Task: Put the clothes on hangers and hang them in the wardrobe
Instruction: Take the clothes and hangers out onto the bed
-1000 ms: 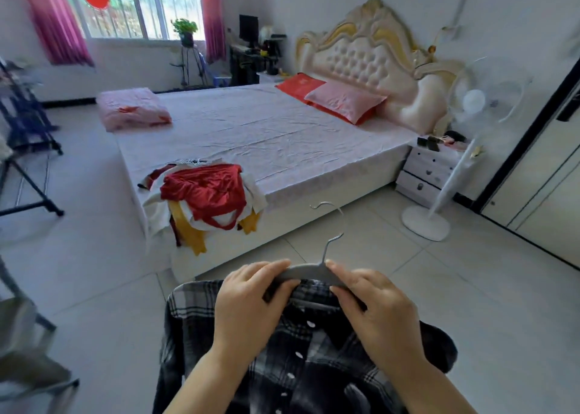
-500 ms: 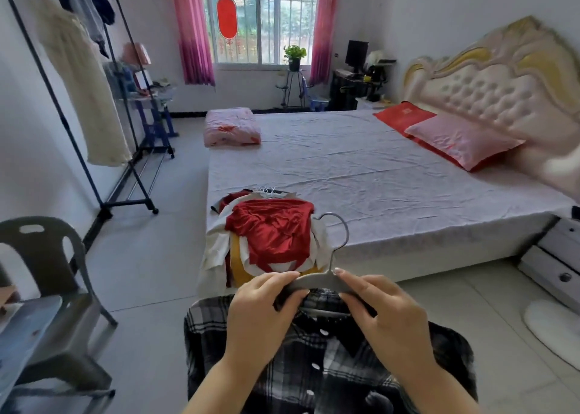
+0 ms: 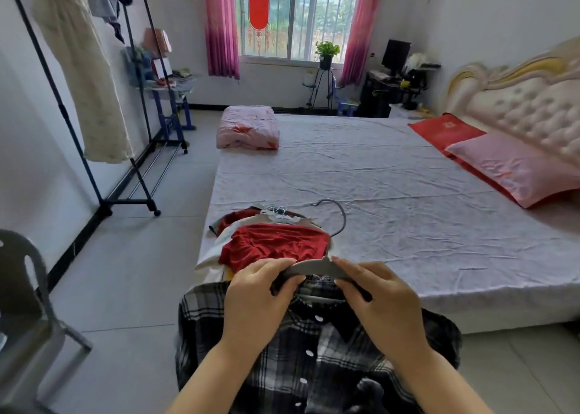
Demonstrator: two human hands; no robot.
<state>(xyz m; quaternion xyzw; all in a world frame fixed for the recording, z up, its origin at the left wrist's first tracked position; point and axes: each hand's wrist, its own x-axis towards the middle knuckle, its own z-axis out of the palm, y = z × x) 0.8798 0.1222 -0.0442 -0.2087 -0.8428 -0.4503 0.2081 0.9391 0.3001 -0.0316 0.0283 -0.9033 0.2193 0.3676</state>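
Grey tiles meet a white bed; left hand and right hand grip the hanger inside a plaid shirt.

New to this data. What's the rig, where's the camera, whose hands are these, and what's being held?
There is no robot. A person wears one wide-angle camera on the head, looking forward and down, and every picture comes from it. The two arms rising from the bottom edge are the person's own.

The left hand and right hand both grip a grey hanger, one on each shoulder. A plaid shirt hangs from it with its buttons facing the camera.

Behind them is the bed. On it lie a pile of clothes with a red one on top, a folded quilt and pillows. A rack with hung garments stands at the left.
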